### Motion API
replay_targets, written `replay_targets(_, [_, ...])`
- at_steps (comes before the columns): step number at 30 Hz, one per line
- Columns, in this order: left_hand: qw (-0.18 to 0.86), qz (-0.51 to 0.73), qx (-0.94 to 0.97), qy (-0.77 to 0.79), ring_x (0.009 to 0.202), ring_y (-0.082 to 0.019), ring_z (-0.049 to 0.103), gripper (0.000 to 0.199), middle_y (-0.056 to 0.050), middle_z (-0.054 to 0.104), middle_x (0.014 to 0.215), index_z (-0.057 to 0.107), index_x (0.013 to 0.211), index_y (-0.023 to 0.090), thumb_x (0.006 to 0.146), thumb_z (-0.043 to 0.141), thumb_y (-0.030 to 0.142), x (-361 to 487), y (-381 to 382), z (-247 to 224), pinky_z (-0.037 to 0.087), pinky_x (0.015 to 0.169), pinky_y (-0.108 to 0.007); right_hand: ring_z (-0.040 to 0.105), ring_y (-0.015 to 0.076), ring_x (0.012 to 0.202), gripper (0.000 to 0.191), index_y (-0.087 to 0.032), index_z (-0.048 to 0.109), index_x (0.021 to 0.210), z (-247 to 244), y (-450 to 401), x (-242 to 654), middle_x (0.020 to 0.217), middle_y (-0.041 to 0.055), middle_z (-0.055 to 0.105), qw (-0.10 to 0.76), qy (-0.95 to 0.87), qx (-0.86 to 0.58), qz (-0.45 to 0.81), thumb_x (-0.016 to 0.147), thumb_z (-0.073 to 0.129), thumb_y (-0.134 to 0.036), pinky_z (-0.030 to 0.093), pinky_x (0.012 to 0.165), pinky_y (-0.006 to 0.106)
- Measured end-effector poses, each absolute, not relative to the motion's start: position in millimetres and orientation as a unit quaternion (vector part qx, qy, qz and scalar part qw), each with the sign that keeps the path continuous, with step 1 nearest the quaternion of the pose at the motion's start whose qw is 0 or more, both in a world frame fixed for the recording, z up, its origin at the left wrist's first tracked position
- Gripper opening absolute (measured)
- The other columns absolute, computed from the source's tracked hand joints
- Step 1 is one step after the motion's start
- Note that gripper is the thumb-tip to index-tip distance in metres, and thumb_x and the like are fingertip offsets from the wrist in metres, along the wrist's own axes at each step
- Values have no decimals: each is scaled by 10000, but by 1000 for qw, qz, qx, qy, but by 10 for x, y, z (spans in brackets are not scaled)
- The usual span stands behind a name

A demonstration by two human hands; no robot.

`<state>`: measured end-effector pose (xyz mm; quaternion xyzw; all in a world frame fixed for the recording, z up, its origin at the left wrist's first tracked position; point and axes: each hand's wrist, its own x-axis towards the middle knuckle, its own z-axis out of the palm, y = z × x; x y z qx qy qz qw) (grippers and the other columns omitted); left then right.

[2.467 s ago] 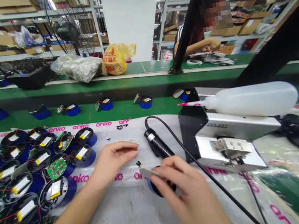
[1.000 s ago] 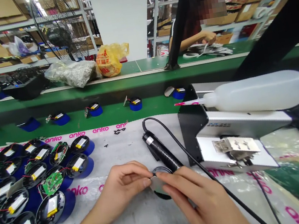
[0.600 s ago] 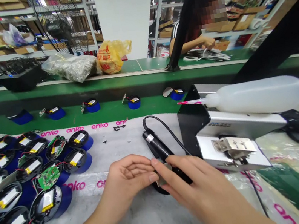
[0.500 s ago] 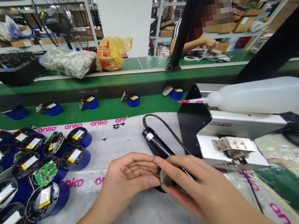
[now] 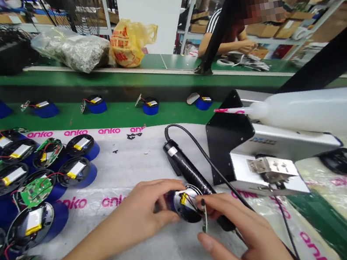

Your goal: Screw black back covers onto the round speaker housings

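Note:
My left hand (image 5: 149, 207) grips a round blue-and-black housing (image 5: 188, 205) from its left side, with the open face and a yellow-ended battery showing. Beside the housing's right edge, my right hand (image 5: 232, 222) holds a small circuit board (image 5: 204, 217), seen nearly edge-on, between its fingers. Thin wires run over the housing's open face near the board. A black electric screwdriver (image 5: 188, 169) lies on the covered table just behind my hands, its lower end partly behind the right hand.
Several blue housings with batteries (image 5: 75, 169) crowd the left; more stand on the green strip (image 5: 123, 105) behind. At right are a metal machine (image 5: 273, 171) and a white bottle (image 5: 316, 108). A person (image 5: 227, 32) works across the bench.
The view has shifted slightly. My hands have parted a little, showing the housing in the left hand and the board turned edge-on in the right.

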<state>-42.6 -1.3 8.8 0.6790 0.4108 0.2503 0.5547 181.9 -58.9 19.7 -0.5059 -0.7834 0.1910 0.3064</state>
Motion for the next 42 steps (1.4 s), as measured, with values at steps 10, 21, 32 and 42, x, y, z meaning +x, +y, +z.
replay_targets(10, [768, 251, 446, 385, 481, -154, 658, 455, -42, 706, 740, 545, 1359, 214, 921, 565, 333, -261, -47, 80, 439, 326, -159, 665, 140, 1033, 451, -295, 486, 1327, 139, -624, 1831, 1188, 22, 657, 292, -795, -499, 183, 901, 632, -283, 567, 902, 210])
replay_targets(21, [691, 266, 469, 482, 323, -75, 452, 204, 89, 519, 457, 647, 1043, 213, 839, 659, 219, -51, -39, 87, 327, 300, -116, 639, 189, 1100, 450, -236, 499, 1374, 224, -620, 1808, 1213, 86, 621, 229, -838, -477, 134, 933, 580, -274, 593, 906, 263])
replay_targets(32, [731, 296, 455, 414, 391, -107, 550, 324, 70, 554, 486, 637, 1210, 224, 916, 624, 360, -136, -96, 7, 436, 381, -152, 646, 182, 1084, 300, -218, 549, 1286, 204, -400, 1759, 1202, 86, 638, 254, -852, -451, 75, 991, 547, -269, 600, 911, 290])
replay_targets(42, [806, 285, 357, 376, 547, -185, 740, 397, -16, 742, 599, 634, 1253, 188, 894, 663, 356, -241, -31, -49, 596, 550, -244, 538, 222, 1156, 254, -181, 632, 1214, 226, -376, 1789, 1244, 123, 571, 224, -877, -415, 87, 965, 579, -175, 578, 885, 323])
